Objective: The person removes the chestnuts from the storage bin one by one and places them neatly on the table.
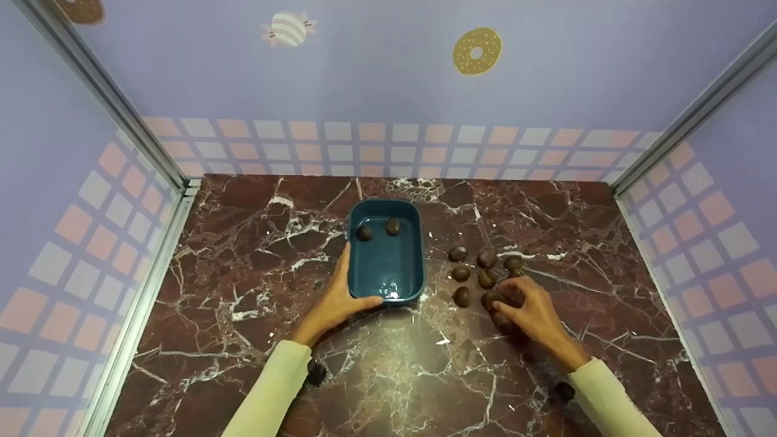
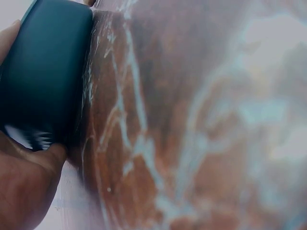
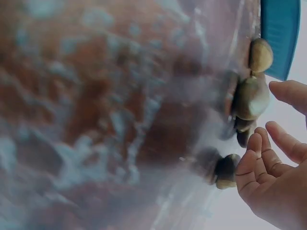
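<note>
A blue rectangular dish (image 1: 386, 267) stands left of centre on the table. Two glossy brown, rounded pieces, like chestnuts or smooth stones, lie inside it: one at left (image 1: 364, 232), one at right (image 1: 393, 227). My left hand (image 1: 340, 303) holds the dish by its near left corner, thumb on the near rim and fingers along the side. More brown pieces (image 1: 461, 273) lie in loose rows to the right. Over the nearest ones is my right hand (image 1: 534, 309), thumb and forefinger spread apart about a brown piece (image 1: 493, 298). In the right wrist view a gap shows between the fingers and the pieces (image 3: 253, 98).
The table (image 1: 255, 291) has a dark red marbled top with white veins. A patterned wall (image 1: 388, 149) rises behind it, with side walls at left and right joined by metal rails (image 1: 145, 291). A small white fleck (image 1: 443, 341) shows on the tabletop.
</note>
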### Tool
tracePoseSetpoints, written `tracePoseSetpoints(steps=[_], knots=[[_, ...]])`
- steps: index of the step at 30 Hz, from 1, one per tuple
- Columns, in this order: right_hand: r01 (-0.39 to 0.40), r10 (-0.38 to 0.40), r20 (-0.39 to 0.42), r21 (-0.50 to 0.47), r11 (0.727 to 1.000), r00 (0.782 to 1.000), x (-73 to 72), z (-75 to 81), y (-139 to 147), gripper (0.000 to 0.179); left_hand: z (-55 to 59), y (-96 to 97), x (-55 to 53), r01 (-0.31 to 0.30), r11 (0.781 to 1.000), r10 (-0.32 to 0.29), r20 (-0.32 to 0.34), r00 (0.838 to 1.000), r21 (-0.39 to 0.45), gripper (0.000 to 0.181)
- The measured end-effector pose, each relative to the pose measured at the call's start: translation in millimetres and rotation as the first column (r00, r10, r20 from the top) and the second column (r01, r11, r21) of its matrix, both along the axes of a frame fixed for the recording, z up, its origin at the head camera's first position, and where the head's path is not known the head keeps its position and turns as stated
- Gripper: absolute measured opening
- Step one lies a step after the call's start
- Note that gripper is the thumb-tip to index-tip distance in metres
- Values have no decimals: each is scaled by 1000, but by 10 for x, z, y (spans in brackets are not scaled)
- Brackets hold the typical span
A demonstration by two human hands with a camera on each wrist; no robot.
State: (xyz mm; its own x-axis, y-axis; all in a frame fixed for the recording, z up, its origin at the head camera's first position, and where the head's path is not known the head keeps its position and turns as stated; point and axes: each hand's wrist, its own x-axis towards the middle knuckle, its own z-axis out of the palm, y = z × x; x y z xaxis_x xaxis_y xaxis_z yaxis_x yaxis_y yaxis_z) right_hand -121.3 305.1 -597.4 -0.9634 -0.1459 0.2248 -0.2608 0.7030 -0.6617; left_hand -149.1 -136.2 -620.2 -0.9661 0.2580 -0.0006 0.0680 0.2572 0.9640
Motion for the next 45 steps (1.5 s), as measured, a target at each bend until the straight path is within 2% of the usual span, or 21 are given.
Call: tracePoseSetpoints(steps=[9, 13, 19, 27, 34, 45], knots=[[-33, 33, -31, 1, 999, 999, -167, 126, -80, 36, -1, -24, -31, -6, 1000, 6, -8, 1000, -30, 145], [-42, 42, -24, -7, 999, 999, -285, 202, -173, 36, 0, -33, -48, -6, 999, 6, -13, 1000, -35, 146], [-108, 108, -32, -15, 994, 994, -495, 313, -354, 34, 14, -32, -60, 3, 1000, -3, -18, 1000, -21, 146], [-168, 168, 23, -14, 986, 985, -740, 411, -594, 38, 19, -27, -47, 3, 999, -3, -18, 1000, -40, 145], [-236, 235, 13, 36, 971, 972, -899, 495, -824, 42, -10, -11, -2, -8, 1000, 8, -16, 1000, -8, 144], [-335, 338, -16, 93, 938, 941, -1102, 575, -1237, 45, 3, -2, 2, -17, 999, 16, -21, 1000, -37, 145]])
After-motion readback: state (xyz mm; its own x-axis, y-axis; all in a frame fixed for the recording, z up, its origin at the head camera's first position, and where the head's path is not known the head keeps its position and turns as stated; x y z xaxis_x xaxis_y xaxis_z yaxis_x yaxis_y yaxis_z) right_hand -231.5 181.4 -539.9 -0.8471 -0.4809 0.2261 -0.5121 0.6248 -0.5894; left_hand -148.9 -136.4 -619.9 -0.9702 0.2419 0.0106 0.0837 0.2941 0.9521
